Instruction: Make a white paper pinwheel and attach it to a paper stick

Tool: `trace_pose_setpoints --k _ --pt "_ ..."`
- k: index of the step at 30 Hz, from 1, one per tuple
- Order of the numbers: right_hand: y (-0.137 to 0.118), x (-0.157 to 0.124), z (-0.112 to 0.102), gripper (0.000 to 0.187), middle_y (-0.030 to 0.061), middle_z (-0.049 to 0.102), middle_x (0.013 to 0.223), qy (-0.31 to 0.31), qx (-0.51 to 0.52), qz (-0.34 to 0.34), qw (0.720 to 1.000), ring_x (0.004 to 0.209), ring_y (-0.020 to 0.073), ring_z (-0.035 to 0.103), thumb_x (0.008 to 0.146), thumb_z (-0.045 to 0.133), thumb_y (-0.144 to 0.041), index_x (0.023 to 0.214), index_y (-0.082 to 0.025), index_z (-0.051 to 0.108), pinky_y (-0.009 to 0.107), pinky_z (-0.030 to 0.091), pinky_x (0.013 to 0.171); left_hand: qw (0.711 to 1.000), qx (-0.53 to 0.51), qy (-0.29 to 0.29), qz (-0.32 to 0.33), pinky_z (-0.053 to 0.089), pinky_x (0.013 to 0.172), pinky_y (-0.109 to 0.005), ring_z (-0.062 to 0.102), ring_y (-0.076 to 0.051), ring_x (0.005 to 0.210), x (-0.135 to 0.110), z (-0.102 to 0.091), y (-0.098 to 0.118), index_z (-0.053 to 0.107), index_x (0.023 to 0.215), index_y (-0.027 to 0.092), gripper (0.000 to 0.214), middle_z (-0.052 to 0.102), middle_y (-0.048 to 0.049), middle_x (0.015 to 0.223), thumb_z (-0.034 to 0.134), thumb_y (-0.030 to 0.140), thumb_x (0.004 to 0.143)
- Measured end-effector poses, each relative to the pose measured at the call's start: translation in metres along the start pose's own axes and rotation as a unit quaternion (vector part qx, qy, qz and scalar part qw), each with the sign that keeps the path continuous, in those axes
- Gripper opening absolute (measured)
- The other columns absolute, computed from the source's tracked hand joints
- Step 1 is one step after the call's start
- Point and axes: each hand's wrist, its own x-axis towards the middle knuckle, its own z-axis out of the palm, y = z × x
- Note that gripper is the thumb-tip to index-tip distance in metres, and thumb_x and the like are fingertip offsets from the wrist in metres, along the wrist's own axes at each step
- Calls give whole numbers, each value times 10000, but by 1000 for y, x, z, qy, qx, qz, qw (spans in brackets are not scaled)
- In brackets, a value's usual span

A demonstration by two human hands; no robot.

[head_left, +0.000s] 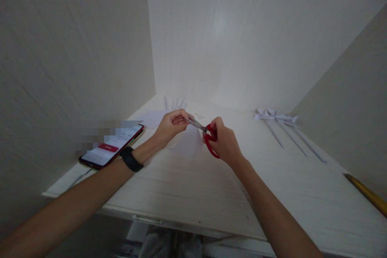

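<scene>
Broadly, the pale wooden desk (187, 185) carries everything, and the white paper sheet (189, 143) lies above its middle, held between both hands. Left of the sheet a phone (110, 149) rests with its screen lit; right of the sheet lie folded paper pinwheels (276, 117) on long sticks. The left hand (171, 127) pinches the sheet's upper edge, fingers closed on it; the right hand (222, 141) grips the red-handled scissors (207, 135), blades narrowly parted at the paper. Cutting cleanly likely calls for keeping the sheet taut and feeding it steadily into the blades.
</scene>
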Motion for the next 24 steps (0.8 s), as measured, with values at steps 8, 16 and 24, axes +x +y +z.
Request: trace_pose_setpoints --k 8,16,24 --pt "1 0 -1 247 -16 556 685 46 15 15 999 546 109 482 700 566 -271 848 -220 375 213 303 515 1000 -8 -14 13 445 720 -217 582 -98 739 -1 0 0 542 646 148 124 629 -12 763 665 141 635" --pt "-1 -2 -3 258 -22 545 706 56 31 -4 998 558 101 478 710 572 -287 860 -221 372 217 330 533 1000 -21 -18 8 436 709 -208 575 -92 738 -1 1 3 534 649 145 144 625 -13 778 678 145 637" --pt "0 -3 -3 305 21 547 815 56 50 -32 997 632 115 480 712 585 -287 915 -211 371 239 381 590 1000 -25 -14 10 430 700 -213 568 -96 735 -1 2 5 520 636 139 161 612 -15 784 679 151 622"
